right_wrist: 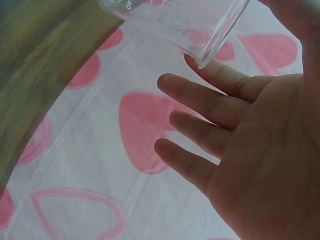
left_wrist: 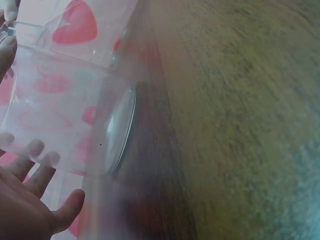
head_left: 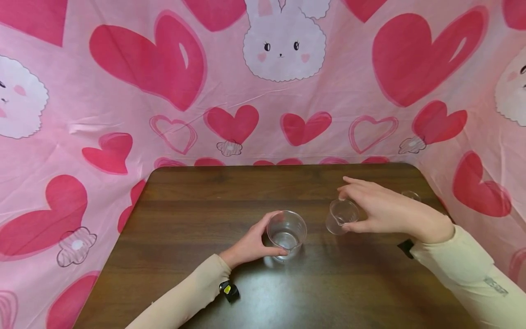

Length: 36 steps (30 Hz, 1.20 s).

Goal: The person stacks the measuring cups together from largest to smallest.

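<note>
A large clear glass beaker (head_left: 286, 235) stands upright near the middle of the brown table. My left hand (head_left: 257, 241) holds its side, thumb in front and fingers around the back. In the left wrist view the same beaker (left_wrist: 65, 110) appears sideways, fingertips against its wall. To its right, my right hand (head_left: 370, 205) pinches the rim of a smaller beaker (head_left: 341, 217) between thumb and index finger; the other fingers are extended. White markings show on this small beaker (right_wrist: 165, 15) in the right wrist view. Whether its base touches the table I cannot tell.
Another clear round rim (head_left: 411, 195) shows behind my right wrist, mostly hidden. The wooden table (head_left: 185, 219) is bordered by a pink cloth (head_left: 263, 96) printed with hearts and rabbits. Black wrist cameras (head_left: 229, 291) sit under both sleeves.
</note>
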{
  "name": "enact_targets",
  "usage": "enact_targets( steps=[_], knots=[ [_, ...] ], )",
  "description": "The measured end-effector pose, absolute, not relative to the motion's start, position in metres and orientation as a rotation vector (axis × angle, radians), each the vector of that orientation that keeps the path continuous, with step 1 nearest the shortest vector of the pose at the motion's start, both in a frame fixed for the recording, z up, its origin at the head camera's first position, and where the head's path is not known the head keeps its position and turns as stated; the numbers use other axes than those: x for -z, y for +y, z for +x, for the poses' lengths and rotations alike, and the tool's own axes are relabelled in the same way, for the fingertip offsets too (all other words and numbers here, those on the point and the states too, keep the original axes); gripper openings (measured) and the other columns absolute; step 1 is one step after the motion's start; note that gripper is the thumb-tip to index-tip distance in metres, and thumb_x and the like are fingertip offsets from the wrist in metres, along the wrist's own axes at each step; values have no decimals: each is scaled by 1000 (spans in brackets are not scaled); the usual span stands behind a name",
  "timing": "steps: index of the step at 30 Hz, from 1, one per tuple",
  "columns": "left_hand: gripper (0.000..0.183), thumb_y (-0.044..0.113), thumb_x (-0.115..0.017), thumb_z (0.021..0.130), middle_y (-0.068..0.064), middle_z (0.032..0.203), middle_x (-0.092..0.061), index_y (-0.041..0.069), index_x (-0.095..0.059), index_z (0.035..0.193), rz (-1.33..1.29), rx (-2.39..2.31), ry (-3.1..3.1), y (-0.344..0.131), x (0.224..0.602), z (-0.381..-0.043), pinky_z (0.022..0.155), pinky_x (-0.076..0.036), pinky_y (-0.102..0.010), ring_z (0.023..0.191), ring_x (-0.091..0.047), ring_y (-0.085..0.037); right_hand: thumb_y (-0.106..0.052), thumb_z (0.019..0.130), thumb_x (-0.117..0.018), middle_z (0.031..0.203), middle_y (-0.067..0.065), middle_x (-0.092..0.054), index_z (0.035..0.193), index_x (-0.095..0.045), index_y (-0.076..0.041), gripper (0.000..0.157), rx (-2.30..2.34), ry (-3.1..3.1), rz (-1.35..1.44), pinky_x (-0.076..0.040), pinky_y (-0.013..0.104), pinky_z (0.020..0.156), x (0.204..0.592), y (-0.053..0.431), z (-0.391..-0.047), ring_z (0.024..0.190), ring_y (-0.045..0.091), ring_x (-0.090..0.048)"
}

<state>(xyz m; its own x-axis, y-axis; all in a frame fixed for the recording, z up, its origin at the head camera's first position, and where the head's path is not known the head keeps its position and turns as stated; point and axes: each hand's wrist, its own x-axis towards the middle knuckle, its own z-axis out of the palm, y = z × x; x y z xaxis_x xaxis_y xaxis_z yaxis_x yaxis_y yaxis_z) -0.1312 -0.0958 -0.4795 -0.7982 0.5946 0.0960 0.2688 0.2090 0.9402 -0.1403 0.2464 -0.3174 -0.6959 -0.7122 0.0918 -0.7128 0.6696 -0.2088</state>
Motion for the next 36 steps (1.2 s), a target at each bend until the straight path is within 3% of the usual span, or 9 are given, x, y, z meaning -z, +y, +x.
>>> enact_targets(
  steps=[15,27,36],
  knots=[
    [92,15,-92,81,-6,154,-52,17,-39,156,831,-1639,2200,-95,480,-131,116,-39,-53,141,-49,-24,-34,82,-88,123,7,-69,119,-63,-8,51,-369,-2855,1291,-43,62,110,308,224,-144,141,47,-47],
    [94,20,-93,80,0,154,-51,22,-38,156,815,-1598,2233,-97,479,-130,117,-40,-43,141,-48,-16,-28,83,-85,125,5,-68,122,-61,-9,49,-427,-2824,1363,-42,62,111,305,206,-144,142,45,-45],
    [94,25,-93,81,6,156,-49,27,-37,157,799,-1572,2233,-96,481,-131,118,-38,-43,142,-45,-11,-24,82,-85,128,7,-67,126,-61,-6,53,-419,-2852,1388,-42,61,112,301,194,-146,144,44,-44]
  ],
)
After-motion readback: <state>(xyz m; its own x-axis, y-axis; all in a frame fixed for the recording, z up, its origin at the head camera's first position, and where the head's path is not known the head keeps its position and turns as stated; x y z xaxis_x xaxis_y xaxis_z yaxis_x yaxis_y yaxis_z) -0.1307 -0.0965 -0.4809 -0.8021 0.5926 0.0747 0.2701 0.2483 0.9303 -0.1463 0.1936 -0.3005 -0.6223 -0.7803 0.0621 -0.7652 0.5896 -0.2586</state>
